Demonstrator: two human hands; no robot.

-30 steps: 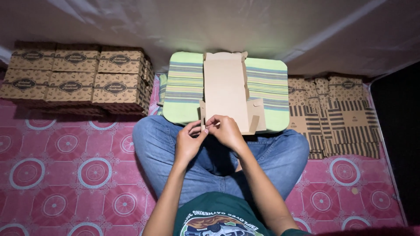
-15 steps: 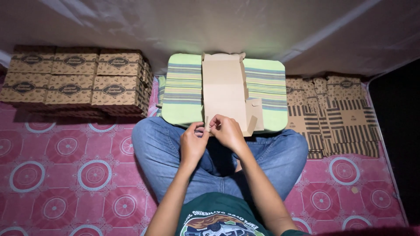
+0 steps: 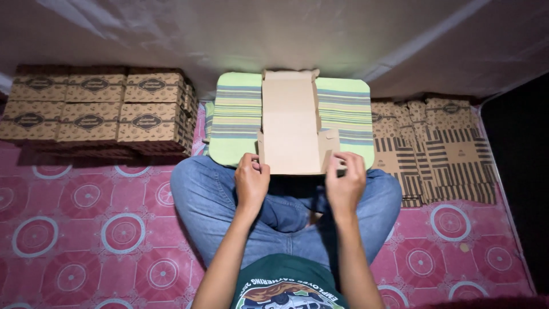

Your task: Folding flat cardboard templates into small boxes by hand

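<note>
- My left hand (image 3: 251, 182) grips the near left corner of the plain brown unfolded cardboard box blank (image 3: 290, 123).
- My right hand (image 3: 345, 182) pinches its right side flap.

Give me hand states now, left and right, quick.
Left hand: fingers curled on the left near corner of the plain brown unfolded cardboard box.
Right hand: pinching that box's right side flap.

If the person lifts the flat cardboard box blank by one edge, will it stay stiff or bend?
The cardboard box blank looks thin and creased, so it would probably flex at its folds. It is likely light, since the left hand and right hand grip only its near corners. Its side flaps may swing.
</note>
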